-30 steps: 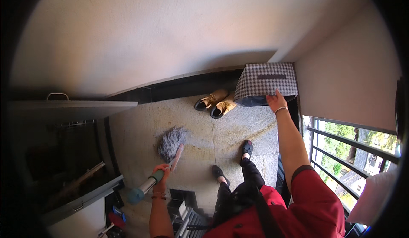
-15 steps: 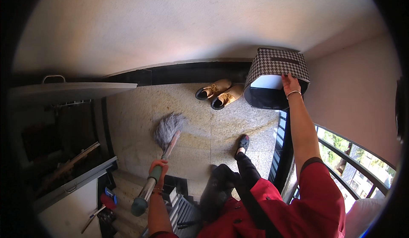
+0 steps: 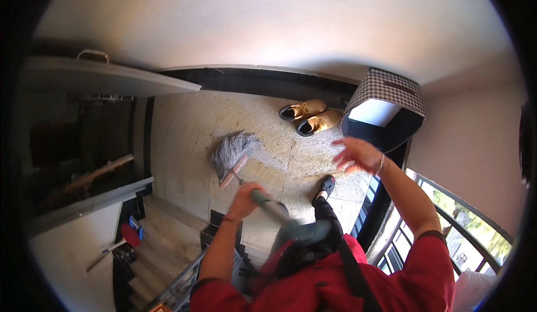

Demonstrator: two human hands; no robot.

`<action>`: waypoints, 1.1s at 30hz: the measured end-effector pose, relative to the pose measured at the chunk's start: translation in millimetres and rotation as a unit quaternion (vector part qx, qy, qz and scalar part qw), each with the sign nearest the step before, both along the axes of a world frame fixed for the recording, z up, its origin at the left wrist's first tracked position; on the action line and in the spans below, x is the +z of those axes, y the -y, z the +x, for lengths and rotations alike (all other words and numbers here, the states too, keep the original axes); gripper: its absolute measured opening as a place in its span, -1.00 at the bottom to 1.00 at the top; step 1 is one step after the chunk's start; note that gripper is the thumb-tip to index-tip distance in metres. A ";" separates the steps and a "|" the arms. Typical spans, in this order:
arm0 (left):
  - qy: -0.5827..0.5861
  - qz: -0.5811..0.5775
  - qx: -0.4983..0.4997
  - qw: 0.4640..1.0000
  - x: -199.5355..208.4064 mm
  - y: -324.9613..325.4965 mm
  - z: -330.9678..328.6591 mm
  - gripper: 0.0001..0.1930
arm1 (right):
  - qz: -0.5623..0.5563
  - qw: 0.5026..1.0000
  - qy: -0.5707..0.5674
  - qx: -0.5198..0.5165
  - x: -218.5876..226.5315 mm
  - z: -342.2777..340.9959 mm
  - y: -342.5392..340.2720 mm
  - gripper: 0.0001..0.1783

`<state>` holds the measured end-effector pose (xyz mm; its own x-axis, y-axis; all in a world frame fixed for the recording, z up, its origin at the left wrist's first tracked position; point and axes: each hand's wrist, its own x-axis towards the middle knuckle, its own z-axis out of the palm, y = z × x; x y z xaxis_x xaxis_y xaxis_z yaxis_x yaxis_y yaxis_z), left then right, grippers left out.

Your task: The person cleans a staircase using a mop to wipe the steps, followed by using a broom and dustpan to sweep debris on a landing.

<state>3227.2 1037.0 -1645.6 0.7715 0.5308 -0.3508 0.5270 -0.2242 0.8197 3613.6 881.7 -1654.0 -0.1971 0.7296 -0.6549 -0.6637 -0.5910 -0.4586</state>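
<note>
My left hand (image 3: 244, 201) is wrapped round the green grip of a mop, whose metal handle (image 3: 275, 211) slants up toward my body. Its grey shaggy head (image 3: 232, 151) rests on the speckled tile floor. In the air to the right is my right hand (image 3: 359, 154), fingers spread and nothing in them. Just beyond that hand stands a houndstooth fabric box (image 3: 386, 94), its open side facing me and a pale panel inside. Beside the box, a pair of tan boots (image 3: 313, 116) sits on the floor along the wall.
An open door (image 3: 112, 74) stands at the left. Stairs (image 3: 168, 222) descend at lower left, near a metal ladder-like frame (image 3: 184, 281) and a red-headed tool (image 3: 130, 235). A railed window (image 3: 447, 206) lies at the right. My dark shoe (image 3: 327, 184) is on the tiles.
My right hand has let go of the box and drawn back toward me, to the left. The mop's handle end has swung right, toward my body. The whole view has shifted.
</note>
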 end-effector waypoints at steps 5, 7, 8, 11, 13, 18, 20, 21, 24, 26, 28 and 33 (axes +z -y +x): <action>-0.047 -0.002 -0.147 0.988 -20.7 46.5 46.8 -0.74 | 0.033 0.933 -0.148 0.326 104.9 -59.4 1.4 -0.20; -0.076 -0.050 -0.191 0.977 -31.9 65.4 52.0 -0.64 | -0.032 0.888 -0.046 0.457 141.3 -61.7 6.3 -0.08; -0.041 -0.084 -0.218 0.971 -48.1 75.3 48.2 -0.61 | -0.048 0.883 -0.015 0.467 136.6 -61.8 30.2 -0.06; 0.031 -0.104 -0.356 0.928 -47.3 95.0 42.7 -0.69 | -0.052 0.811 0.143 0.565 161.9 -106.8 80.7 -0.17; 0.028 -0.112 -0.358 0.927 -80.4 113.9 17.4 -0.71 | 0.018 0.733 0.289 0.615 167.9 -150.5 104.2 -0.23; -0.058 -0.037 -0.321 0.945 -82.4 55.6 -55.6 -0.78 | -0.024 0.676 0.378 0.632 154.8 -242.2 29.1 -0.28; -0.131 0.045 -0.265 0.954 -80.5 7.7 -81.6 -0.82 | 0.001 0.679 0.397 0.618 128.6 -269.8 -12.2 -0.28; -0.156 0.079 -0.219 0.960 -86.3 -11.2 -102.5 -0.87 | 0.017 0.696 0.397 0.597 115.3 -286.8 -32.0 -0.29; -0.264 0.248 -0.087 0.928 -99.0 -70.4 -154.4 -0.90 | 0.093 0.728 0.444 0.514 67.9 -343.7 -82.0 -0.33; -0.283 0.274 -0.061 0.917 -101.3 -94.4 -158.8 -0.89 | 0.098 0.712 0.465 0.517 81.5 -347.9 -115.4 -0.34; -0.199 0.322 -0.012 0.926 -98.2 -106.9 -131.7 -0.92 | 0.089 0.689 0.499 0.517 100.4 -323.7 -126.4 -0.35; -0.092 0.275 -0.049 0.956 -65.0 -74.3 -8.1 -0.90 | 0.011 0.612 0.542 0.576 182.3 -227.7 -105.1 -0.36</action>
